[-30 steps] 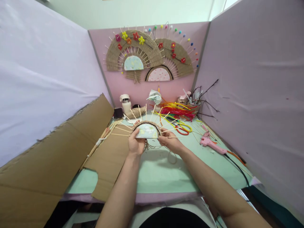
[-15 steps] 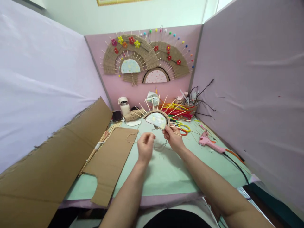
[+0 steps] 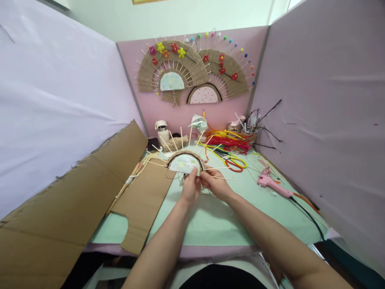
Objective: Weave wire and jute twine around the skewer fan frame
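A half-round fan frame point(image 3: 184, 163) with a pale blue patterned centre, a twine-wrapped rim and thin sticks fanning outward is held above the table. My left hand point(image 3: 191, 185) grips its lower edge, thumb on the patterned face. At the right end of the rim, my right hand point(image 3: 215, 182) pinches the frame near the lowest sticks. Both hands are closed and close together. Loose twine hangs below the frame, partly hidden by the hands.
Cardboard point(image 3: 147, 196) lies at left beside a bundle of sticks point(image 3: 128, 182). Scissors point(image 3: 236, 163), red and yellow pipe cleaners point(image 3: 230, 141) and a twine roll point(image 3: 174, 143) lie behind. A pink glue gun point(image 3: 275, 184) rests at right. Two finished fans point(image 3: 171, 56) hang on the back panel.
My left hand has moved up and taken hold of the fan frame's lower edge. The frame has shifted left and slightly down. The view has turned a little left.
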### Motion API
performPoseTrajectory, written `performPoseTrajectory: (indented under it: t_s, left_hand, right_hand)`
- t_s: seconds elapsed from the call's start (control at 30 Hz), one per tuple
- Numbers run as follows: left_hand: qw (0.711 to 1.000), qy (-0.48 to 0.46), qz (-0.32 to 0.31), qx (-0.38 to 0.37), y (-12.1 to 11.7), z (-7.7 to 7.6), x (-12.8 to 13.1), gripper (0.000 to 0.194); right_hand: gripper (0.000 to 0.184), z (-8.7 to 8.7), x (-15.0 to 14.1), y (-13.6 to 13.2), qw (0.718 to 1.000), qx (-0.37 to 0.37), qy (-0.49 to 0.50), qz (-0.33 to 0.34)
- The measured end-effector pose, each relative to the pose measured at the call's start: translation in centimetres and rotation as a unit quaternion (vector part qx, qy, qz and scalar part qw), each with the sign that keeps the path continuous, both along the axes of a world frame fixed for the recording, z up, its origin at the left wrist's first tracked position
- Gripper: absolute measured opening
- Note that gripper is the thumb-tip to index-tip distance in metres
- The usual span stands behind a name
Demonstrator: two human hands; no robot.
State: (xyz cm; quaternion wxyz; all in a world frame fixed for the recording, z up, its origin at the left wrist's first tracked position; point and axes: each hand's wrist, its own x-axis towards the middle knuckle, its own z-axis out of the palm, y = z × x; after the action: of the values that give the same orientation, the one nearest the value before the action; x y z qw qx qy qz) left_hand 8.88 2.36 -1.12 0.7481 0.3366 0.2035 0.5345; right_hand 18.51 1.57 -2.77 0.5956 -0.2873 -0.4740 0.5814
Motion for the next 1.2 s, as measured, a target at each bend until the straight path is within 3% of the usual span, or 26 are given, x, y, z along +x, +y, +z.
performPoseTrajectory:
  t_s: [0.13, 0.23, 0.53, 0.77, 0.93, 1.07, 1.2]
  left_hand:
    - [0.998, -0.056, 0.019, -0.002, 0.0, 0.9, -1.0, 0.042]
    - [0.995, -0.092, 0.029, -0.01, 0.4, 1.1, -1.8, 0.039]
    - [0.984, -0.158, 0.057, -0.06, 1.7, 1.2, -3.4, 0.028]
    - [0.975, -0.213, -0.004, -0.061, 1.4, 1.5, -3.5, 0.027]
    - [0.975, -0.214, -0.003, -0.063, 1.4, 1.5, -3.5, 0.026]
    - [0.975, -0.213, 0.001, -0.063, 1.6, 1.3, -3.6, 0.026]
    - [0.978, -0.201, 0.0, -0.059, 1.7, 1.2, -3.6, 0.026]
  right_hand:
    - [0.025, 0.3, 0.1, -0.5, 0.995, 0.027, -0.096, 0.033]
    - [0.035, 0.7, 0.5, -0.7, 0.989, 0.055, -0.128, 0.048]
    - [0.028, 0.1, 1.2, -0.2, 0.99, 0.046, -0.134, -0.009]
    - [0.03, 0.4, 1.4, -0.2, 0.984, 0.039, -0.174, -0.015]
    - [0.031, 0.8, 1.9, -0.2, 0.976, 0.029, -0.211, -0.033]
    - [0.026, 0.8, 2.3, 0.2, 0.979, 0.016, -0.193, -0.061]
    - [0.023, 1.1, 3.3, 0.8, 0.991, -0.005, -0.104, -0.082]
